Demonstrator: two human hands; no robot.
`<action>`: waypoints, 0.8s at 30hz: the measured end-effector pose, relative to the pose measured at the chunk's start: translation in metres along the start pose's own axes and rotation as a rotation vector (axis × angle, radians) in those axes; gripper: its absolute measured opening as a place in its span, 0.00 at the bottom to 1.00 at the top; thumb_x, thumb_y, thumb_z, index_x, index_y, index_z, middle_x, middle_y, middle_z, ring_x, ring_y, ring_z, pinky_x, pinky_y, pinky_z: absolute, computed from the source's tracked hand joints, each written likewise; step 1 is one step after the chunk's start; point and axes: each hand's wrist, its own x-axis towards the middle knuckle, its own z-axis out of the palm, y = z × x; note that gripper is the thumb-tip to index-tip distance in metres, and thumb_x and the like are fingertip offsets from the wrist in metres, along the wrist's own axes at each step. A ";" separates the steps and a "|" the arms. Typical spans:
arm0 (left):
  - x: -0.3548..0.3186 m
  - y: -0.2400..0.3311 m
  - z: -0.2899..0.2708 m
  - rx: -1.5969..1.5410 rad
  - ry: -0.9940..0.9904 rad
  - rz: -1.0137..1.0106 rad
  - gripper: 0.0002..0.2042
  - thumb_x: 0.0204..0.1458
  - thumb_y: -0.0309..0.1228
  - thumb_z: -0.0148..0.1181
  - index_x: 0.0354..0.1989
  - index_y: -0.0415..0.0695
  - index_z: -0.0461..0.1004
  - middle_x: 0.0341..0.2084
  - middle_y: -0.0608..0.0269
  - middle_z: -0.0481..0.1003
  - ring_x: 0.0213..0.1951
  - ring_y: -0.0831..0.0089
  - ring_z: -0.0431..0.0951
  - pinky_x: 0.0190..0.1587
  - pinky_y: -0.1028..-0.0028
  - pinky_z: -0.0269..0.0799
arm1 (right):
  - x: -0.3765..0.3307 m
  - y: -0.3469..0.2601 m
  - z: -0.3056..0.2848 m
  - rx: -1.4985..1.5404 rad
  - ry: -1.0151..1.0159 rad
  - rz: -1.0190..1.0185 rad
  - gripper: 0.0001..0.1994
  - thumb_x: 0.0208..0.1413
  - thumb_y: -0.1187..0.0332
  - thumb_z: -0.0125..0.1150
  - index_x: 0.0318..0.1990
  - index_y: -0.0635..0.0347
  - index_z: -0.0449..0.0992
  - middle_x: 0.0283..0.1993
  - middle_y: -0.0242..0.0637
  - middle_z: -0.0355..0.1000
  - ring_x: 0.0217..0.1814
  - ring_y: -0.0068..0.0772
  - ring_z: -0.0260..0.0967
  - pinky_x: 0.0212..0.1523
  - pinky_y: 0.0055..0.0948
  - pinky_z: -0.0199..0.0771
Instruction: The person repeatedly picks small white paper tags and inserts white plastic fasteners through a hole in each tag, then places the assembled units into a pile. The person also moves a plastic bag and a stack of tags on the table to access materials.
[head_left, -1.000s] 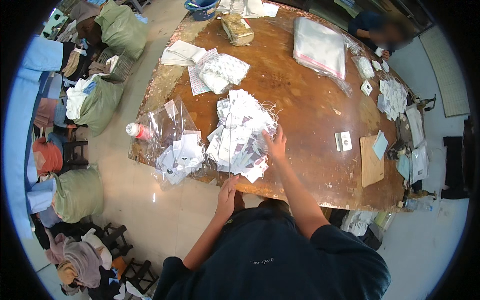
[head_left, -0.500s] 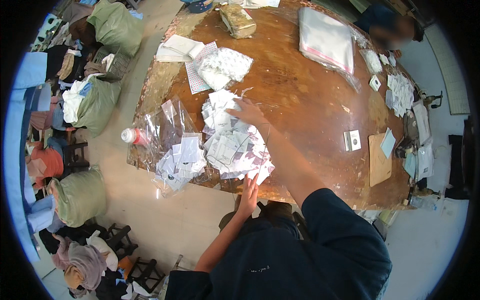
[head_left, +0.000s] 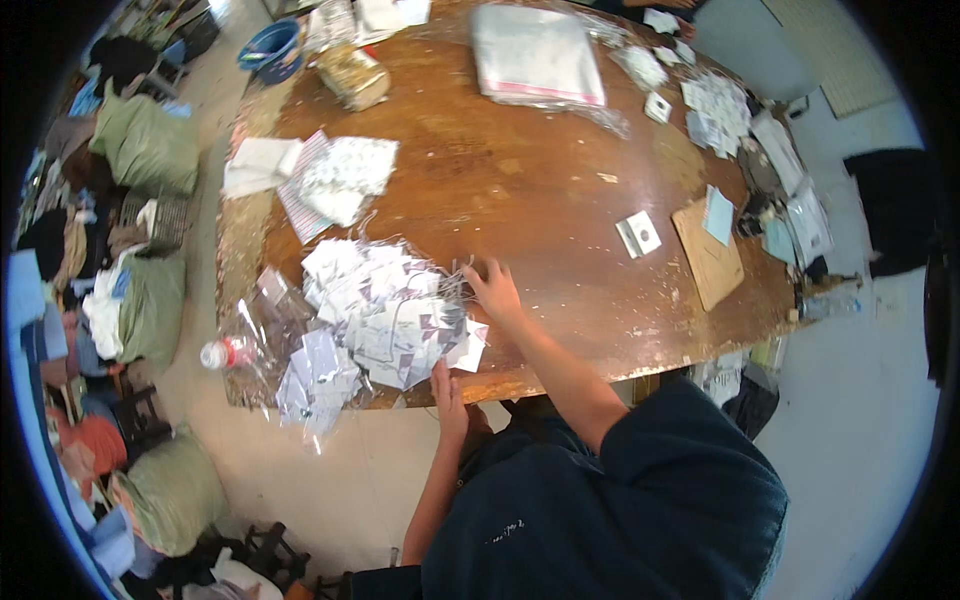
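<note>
A heap of white paper tags (head_left: 385,310) with dark printed patches and thin strings lies near the front edge of the wooden table. At its right side my right hand (head_left: 495,290) reaches in with fingers apart, the tips beside a tangle of strings (head_left: 458,280). My left hand (head_left: 449,398) rests at the heap's near edge by the table rim, its fingers stretched out against the tags. More tags (head_left: 318,380) lie in a clear plastic bag (head_left: 265,325) to the left of the heap. Neither hand visibly holds anything.
A capped bottle (head_left: 228,352) lies at the table's left edge. Behind the heap are a bag of white pieces (head_left: 348,180) and folded cloth (head_left: 258,168). Flat plastic bags (head_left: 535,55) are stacked at the back. A brown board (head_left: 708,260) and small white box (head_left: 638,234) lie right.
The view has swung, shifting the table leftward. My right hand has gone from lying over the heap to its right side. The heap looks more gathered; my left hand stays at its near edge.
</note>
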 end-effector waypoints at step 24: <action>-0.049 0.091 0.129 0.291 0.465 -0.035 0.20 0.68 0.35 0.36 0.64 0.43 0.65 0.55 0.56 0.63 0.47 0.66 0.70 0.47 0.69 0.66 | 0.105 0.170 -0.282 -0.633 0.144 0.035 0.50 0.38 0.54 0.75 0.71 0.36 0.50 0.62 0.53 0.56 0.61 0.53 0.59 0.53 0.56 0.67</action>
